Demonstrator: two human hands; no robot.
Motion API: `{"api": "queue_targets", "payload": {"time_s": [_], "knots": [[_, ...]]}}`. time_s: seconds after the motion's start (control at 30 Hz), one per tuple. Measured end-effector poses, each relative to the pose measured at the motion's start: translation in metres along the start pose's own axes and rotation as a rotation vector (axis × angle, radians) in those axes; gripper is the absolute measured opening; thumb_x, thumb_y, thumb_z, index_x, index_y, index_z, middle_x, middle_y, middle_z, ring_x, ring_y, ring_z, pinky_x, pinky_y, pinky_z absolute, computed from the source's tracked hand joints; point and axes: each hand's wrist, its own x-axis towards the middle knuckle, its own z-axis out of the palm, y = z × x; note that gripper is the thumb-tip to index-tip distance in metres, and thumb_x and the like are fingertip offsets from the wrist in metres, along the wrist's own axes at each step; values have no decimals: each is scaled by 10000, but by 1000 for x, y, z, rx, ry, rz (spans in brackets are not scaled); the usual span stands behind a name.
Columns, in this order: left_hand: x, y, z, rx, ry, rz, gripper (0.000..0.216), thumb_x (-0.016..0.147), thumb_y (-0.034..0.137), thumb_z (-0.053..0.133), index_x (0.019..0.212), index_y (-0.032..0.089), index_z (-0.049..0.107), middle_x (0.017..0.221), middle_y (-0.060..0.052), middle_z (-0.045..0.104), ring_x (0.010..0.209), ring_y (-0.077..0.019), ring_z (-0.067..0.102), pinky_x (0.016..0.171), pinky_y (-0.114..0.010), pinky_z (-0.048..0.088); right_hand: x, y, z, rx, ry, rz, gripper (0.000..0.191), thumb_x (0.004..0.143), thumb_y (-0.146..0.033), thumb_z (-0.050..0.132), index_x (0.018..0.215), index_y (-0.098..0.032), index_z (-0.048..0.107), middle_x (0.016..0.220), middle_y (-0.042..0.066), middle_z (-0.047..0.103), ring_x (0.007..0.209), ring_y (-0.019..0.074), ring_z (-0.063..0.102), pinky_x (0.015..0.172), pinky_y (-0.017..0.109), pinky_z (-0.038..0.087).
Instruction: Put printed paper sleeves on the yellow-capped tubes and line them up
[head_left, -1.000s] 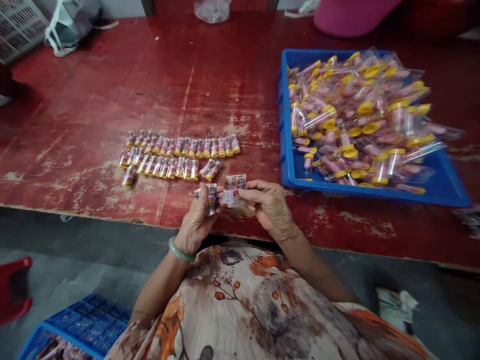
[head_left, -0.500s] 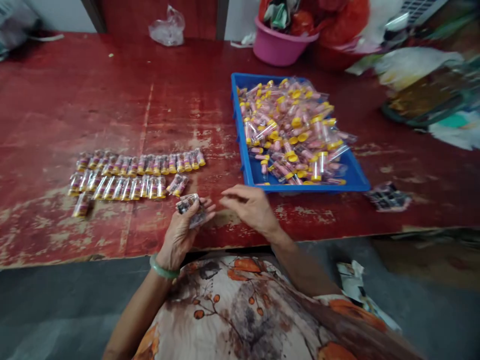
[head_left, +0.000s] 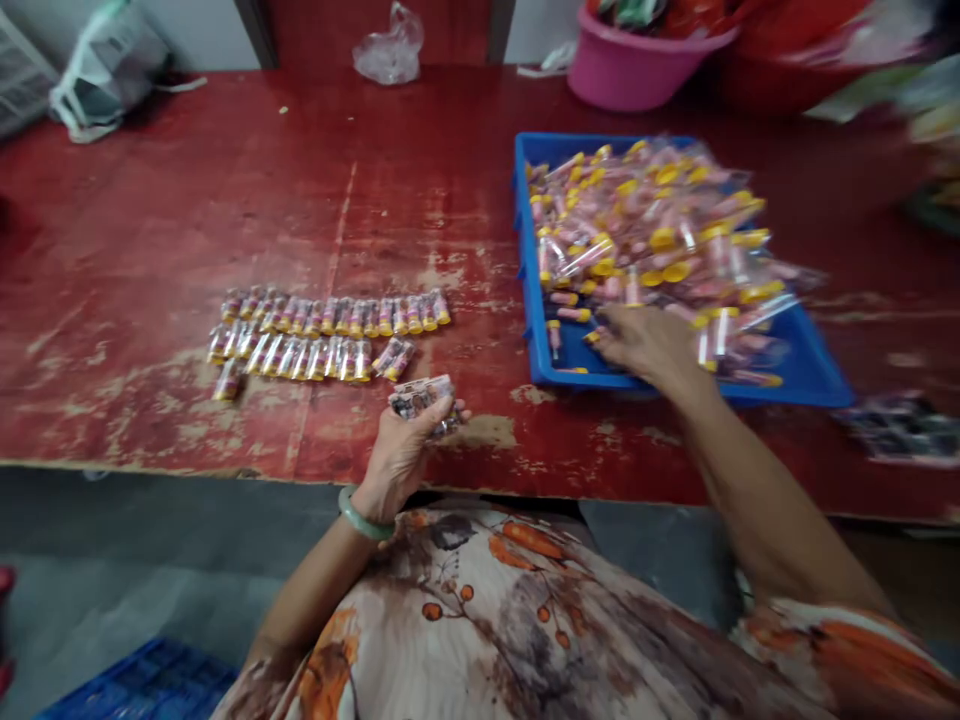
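Note:
My left hand (head_left: pixel 405 440) grips a small stack of dark printed cards or flat packets (head_left: pixel 422 396), thumb on top, just above the table's near edge. My right hand (head_left: pixel 651 345) reaches into the front of a blue tray (head_left: pixel 531 330), fingers pointing down among clear tubes with yellow caps and pink contents (head_left: pixel 664 240). Blur hides whether its fingertips hold a tube. Left of my left hand, wrapped tubes with yellow ends lie in two rows (head_left: pixel 330 317). A pair of wrapped tubes (head_left: pixel 394 358) lies closest to that hand, and a single one (head_left: pixel 227 381) sits below the rows.
The worn red table (head_left: pixel 180 200) reaches back to the wall. A pink basin (head_left: pixel 645 60) and a crumpled clear bag (head_left: pixel 388 48) stand along its back. A dark flat bundle (head_left: pixel 907 425) lies right of the tray. On the floor at left is a blue crate (head_left: pixel 150 685).
My right hand has moved from beside my left hand rightward into the tray. My left hand still holds the stack. The view has shifted left.

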Motion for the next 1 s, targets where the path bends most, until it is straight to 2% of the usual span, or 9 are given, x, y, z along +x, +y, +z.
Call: {"api": "queue_targets", "payload": {"time_s": [0.1,0.17,0.27,0.37,0.43,0.53,0.63,0.87,1.0], "knots": [[3,-3,-4,-1,40,20,355,539,238,900,804,127,691,727,-27,708,637,-159,688,664,-281,562,-25,-15,-12,307,228,30,100,810,-307,652,788,-217,614,840,81,663,842,247,642,689,353,453],[5,-5,-7,-4,54,40,351,552,237,893,826,130,701,756,-22,712,637,-145,675,650,-272,549,-50,-37,-19,854,262,49,175,782,-341,686,716,-251,552,796,36,628,722,199,614,589,317,440],[7,-6,-9,-24,64,40,339,578,240,878,855,145,706,805,-15,721,667,-139,667,663,-271,539,-90,-76,-16,1351,-250,1,136,785,-314,706,765,-241,593,821,7,622,565,121,541,469,253,379],[7,-6,-13,-48,103,12,325,586,251,873,846,154,706,814,-11,726,677,-144,669,676,-280,536,-121,-100,2,1286,-842,-314,175,894,-362,618,942,-209,687,916,34,652,630,114,593,550,238,463],[7,-7,-18,-65,112,1,321,579,242,875,840,153,710,817,-12,731,683,-145,674,690,-280,535,-132,-105,15,1184,-1023,-627,301,953,-420,529,1023,-190,710,947,66,684,808,151,644,731,273,514],[6,-9,-23,-75,93,7,327,571,231,878,846,152,721,815,-16,736,690,-147,679,723,-286,536,-137,-107,23,1080,-993,-893,307,953,-427,537,1043,-200,723,862,57,714,834,153,633,807,288,493],[3,-10,-25,-67,99,47,337,571,248,884,851,142,729,821,-28,738,689,-150,679,726,-289,537,-132,-112,17,997,-898,-903,215,925,-334,568,947,-206,738,776,32,695,746,143,606,734,267,475],[-9,0,-26,-160,157,98,319,545,212,895,799,144,714,756,-6,720,647,-127,656,684,-257,521,-123,-119,18,1312,-672,-355,424,829,-336,669,1244,-261,618,930,33,656,872,189,618,818,325,499],[-10,9,-26,-292,217,73,276,578,158,876,791,150,701,769,8,711,653,-110,652,669,-238,524,-122,-142,32,1613,-407,-207,253,762,-321,712,1001,-241,693,828,18,608,797,179,573,764,311,486]]}}
